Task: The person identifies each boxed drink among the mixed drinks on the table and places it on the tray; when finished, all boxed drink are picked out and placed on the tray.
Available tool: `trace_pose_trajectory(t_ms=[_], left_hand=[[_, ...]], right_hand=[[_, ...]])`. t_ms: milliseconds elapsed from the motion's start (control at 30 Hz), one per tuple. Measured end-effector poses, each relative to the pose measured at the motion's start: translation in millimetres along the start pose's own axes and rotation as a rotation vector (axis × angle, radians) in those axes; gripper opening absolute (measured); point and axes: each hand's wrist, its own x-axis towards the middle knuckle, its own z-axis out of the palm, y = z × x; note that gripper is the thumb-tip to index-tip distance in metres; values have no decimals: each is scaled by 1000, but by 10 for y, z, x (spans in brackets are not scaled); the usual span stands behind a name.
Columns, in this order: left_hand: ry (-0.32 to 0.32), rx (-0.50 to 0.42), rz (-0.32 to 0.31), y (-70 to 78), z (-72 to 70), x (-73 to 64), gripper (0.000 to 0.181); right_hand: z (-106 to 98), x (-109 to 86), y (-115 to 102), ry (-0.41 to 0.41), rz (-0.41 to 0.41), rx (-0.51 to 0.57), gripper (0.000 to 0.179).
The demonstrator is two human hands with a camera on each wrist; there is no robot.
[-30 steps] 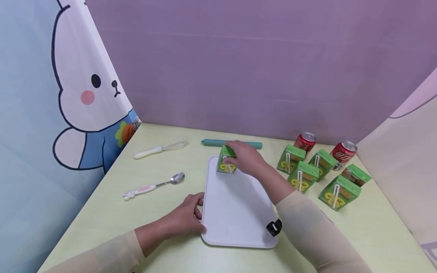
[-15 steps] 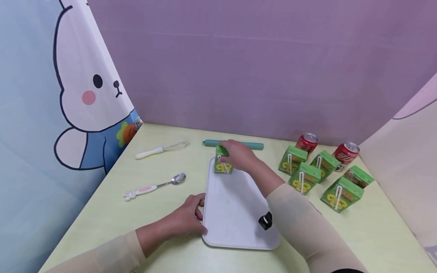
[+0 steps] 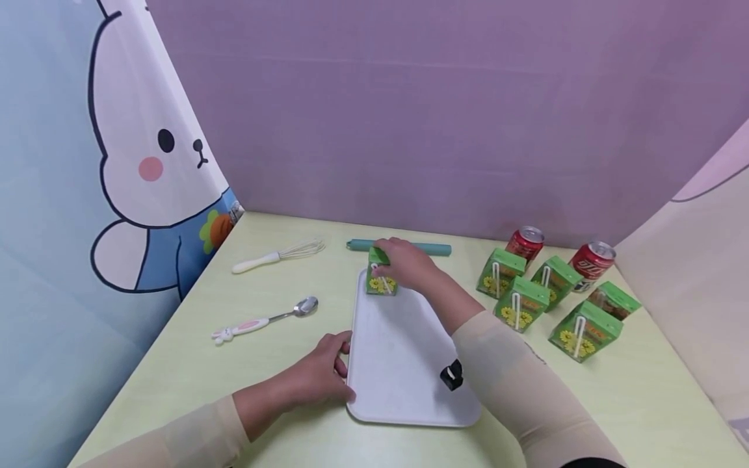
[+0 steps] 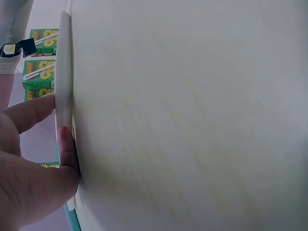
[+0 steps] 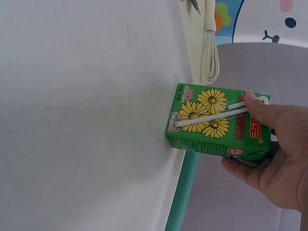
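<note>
A green juice box (image 3: 380, 283) with yellow flowers and a white straw stands upright at the far left corner of a white tray (image 3: 404, 364). My right hand (image 3: 406, 263) grips its upper part, thumb on the straw side and fingers behind, as the right wrist view shows. The box's lower end (image 5: 178, 115) is right at the tray surface. At the tray's left edge my left hand (image 3: 318, 374) holds the rim; in the left wrist view its thumb (image 4: 33, 111) reaches to the rim and a finger (image 4: 68, 151) lies along the outer side.
Several more green juice boxes (image 3: 522, 305) stand to the right, with two red cans (image 3: 592, 263) behind. A whisk (image 3: 281, 253) and a rabbit-handled spoon (image 3: 266, 320) lie to the left. Behind the tray lies a teal rod (image 3: 433, 249), and a purple curtain (image 3: 421, 130) closes off the back.
My right hand and the juice box have shifted slightly left toward the tray's far left corner, then stayed nearly still. The left hand keeps its place at the rim.
</note>
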Motion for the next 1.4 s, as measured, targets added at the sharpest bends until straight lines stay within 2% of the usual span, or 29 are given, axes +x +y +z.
trace_pose_trajectory(t_ms=[200, 400, 767, 900, 1033, 1200, 1400], left_hand=[[-1, -2, -8, -13, -1, -3, 105], [3, -7, -10, -41, -7, 2, 106], [-13, -3, -8, -3, -29, 2, 106], [-14, 0, -3, -10, -27, 6, 105], [-14, -1, 3, -7, -26, 8, 105], [-12, -2, 7, 5, -24, 10, 105], [-19, -2, 3, 24, -14, 9, 105]], right_hand=[[-48, -67, 56, -23, 0, 64, 76], [-267, -238, 221, 4, 10, 144, 82], [-718, -766, 583, 92, 52, 167, 80], [-838, -980, 745, 142, 94, 143, 84], [-939, -1196, 912, 154, 148, 144, 91], [-993, -1383, 1126, 159, 180, 147, 92], [-919, -1545, 1385, 167, 218, 77, 91]])
